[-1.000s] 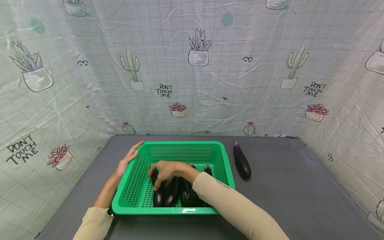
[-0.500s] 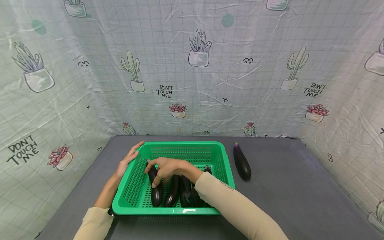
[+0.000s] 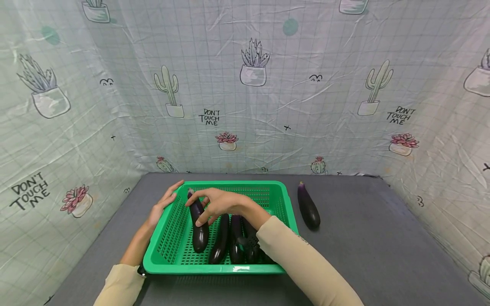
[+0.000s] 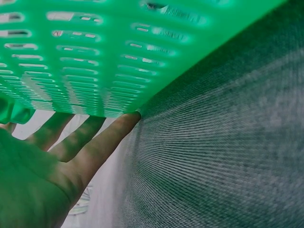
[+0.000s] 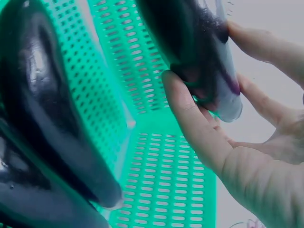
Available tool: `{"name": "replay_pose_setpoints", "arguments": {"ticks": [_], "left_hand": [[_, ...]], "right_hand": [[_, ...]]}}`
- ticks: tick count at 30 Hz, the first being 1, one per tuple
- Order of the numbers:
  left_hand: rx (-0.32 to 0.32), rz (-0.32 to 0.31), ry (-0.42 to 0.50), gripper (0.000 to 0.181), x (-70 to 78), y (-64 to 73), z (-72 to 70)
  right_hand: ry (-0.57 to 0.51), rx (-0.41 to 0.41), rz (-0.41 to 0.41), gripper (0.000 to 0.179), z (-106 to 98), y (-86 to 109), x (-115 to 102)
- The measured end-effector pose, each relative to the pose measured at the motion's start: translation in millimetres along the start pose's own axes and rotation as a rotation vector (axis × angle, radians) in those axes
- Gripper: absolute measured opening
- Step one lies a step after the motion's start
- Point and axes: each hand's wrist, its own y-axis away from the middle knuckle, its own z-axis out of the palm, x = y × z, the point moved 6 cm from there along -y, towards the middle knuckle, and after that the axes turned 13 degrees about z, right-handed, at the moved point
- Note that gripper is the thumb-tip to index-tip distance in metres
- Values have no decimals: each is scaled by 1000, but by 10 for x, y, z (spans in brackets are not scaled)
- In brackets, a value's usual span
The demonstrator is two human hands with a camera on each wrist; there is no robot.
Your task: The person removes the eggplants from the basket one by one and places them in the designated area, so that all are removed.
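head view | right hand [image 3: 222, 202]: fingers pinching eggplant [image 3: 200, 239], lower center | left hand [image 3: 162, 206]: fingers spread, touching green basket [image 3: 191, 269] | another eggplant [image 3: 308, 207] on table [image 3: 375, 238], right of center

Cream sleeves [image 3: 310, 268], dark marking [image 3: 303, 240] on the right one, black left wristband [image 3: 141, 270], bare hands [image 3: 223, 202]

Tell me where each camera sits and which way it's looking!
Head: worn on the person's head, looking forward and down at the green basket; the left hand, right hand and both sleeves show.
Left wrist: worn on that wrist, looking along the hand at the basket's slotted outside; palm and fingers show.
Right wrist: worn on that wrist, looking into the basket; thumb and fingers show, holding an eggplant.
Shared: head and right wrist views both show the right hand holding that eggplant.
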Motion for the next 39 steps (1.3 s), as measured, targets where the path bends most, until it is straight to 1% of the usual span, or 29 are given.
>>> {"name": "replay_pose_setpoints", "arguments": {"ticks": [3, 6, 11, 15, 20, 25, 29, 32, 37, 39], "left_hand": [[-5, 4, 63, 58, 17, 4, 17], [-8, 12, 100, 58, 38, 8, 31], [-5, 18, 128, 57, 47, 10, 42], [-8, 21, 159, 57, 42, 10, 45], [-11, 32, 134, 57, 37, 8, 33], [-13, 29, 89, 58, 41, 8, 31], [-16, 28, 95, 58, 42, 11, 40], [-16, 39, 109, 58, 46, 11, 47], [-16, 67, 104, 58, 45, 7, 47], [-16, 67, 113, 57, 36, 8, 47]], "right_hand": [[-6, 28, -7, 57, -42, 59, -20], [-10, 51, -19, 57, -73, 113, -38], [-30, 68, -53, 56, -127, 208, -64], [-53, 67, -101, 57, -173, 288, -81], [-72, 64, -157, 58, -227, 401, -95], [-40, 124, -160, 57, -319, 515, -77], [0, 159, -156, 57, -389, 596, -50], [-3, 167, -163, 58, -431, 658, -38], [-26, 173, -165, 59, -494, 740, -6], [-29, 181, -169, 60, -525, 775, 9]]}}
